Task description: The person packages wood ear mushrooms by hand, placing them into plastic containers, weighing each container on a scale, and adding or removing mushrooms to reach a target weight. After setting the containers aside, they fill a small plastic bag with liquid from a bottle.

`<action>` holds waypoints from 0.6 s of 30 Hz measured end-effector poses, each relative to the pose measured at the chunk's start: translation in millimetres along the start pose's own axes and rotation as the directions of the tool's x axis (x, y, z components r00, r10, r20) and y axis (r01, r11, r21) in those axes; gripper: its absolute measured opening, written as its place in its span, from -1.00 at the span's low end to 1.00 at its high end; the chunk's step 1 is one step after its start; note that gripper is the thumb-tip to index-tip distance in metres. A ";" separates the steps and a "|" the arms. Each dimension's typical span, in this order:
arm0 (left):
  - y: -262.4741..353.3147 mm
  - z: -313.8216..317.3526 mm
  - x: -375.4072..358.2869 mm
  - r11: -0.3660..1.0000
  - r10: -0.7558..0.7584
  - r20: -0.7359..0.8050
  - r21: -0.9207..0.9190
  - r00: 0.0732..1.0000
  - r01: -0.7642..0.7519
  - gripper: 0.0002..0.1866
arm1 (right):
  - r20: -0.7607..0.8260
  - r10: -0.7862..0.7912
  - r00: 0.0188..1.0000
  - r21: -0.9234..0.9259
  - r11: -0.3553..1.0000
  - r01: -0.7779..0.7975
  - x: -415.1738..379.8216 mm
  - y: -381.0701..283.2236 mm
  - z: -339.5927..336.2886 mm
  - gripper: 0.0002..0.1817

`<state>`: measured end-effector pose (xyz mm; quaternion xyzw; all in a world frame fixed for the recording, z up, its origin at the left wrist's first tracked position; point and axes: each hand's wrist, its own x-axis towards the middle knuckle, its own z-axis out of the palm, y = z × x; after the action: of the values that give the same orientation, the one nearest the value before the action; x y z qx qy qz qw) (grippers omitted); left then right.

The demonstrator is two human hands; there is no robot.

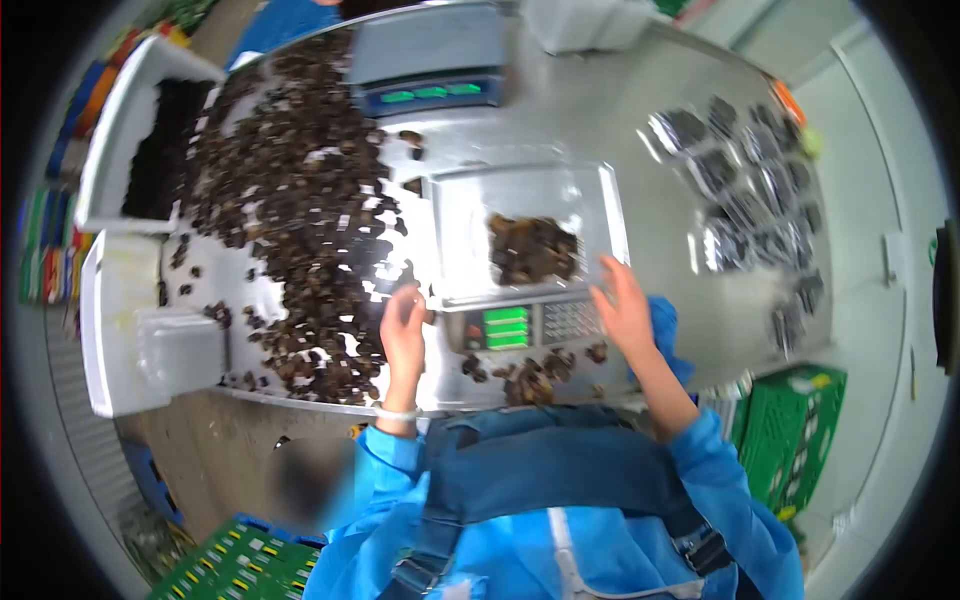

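Observation:
A clear plastic tray with a small heap of brown pieces (pixel 533 250) rests on the near scale (pixel 522 324), whose green display is lit. My left hand (pixel 403 335) is left of the scale, beside the big spread of dark brown pieces (pixel 310 210); its fingers are apart and I see nothing held. At the scale's right edge is my right hand (pixel 624 306), fingers spread, with nothing visible in it. Several loose brown pieces (pixel 535 380) lie on the table between the scale and my body.
Filled clear packs (pixel 765 200) lie at the right. A second scale (pixel 428 60) stands at the back. White boxes (pixel 103 150) and stacked clear trays (pixel 180 350) are at the left. Green crates (pixel 795 430) stand below the table's right end.

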<state>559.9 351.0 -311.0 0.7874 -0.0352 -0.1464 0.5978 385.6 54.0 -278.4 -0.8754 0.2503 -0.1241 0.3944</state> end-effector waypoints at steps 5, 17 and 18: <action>-82.2 -61.0 -46.4 0.923 -0.134 -0.037 0.359 0.990 0.138 -0.89 | 0.178 -0.006 0.984 -0.015 1.000 0.009 -50.2 4.1 7.0 -0.66; -73.7 -51.0 76.8 0.563 0.376 -0.162 0.822 0.912 -0.086 -0.73 | 0.572 -0.252 0.781 -0.116 0.917 0.381 -94.8 -68.4 58.7 -0.69; -80.5 -53.0 87.6 0.500 0.398 -0.096 0.857 0.912 -0.128 -0.80 | 0.554 -0.264 0.790 -0.128 0.910 0.394 -98.2 -67.1 60.6 -0.68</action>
<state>648.4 402.9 -391.3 0.9724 -0.1361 0.0954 0.1635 350.7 182.6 -269.8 -0.9463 -0.0114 0.0832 0.3122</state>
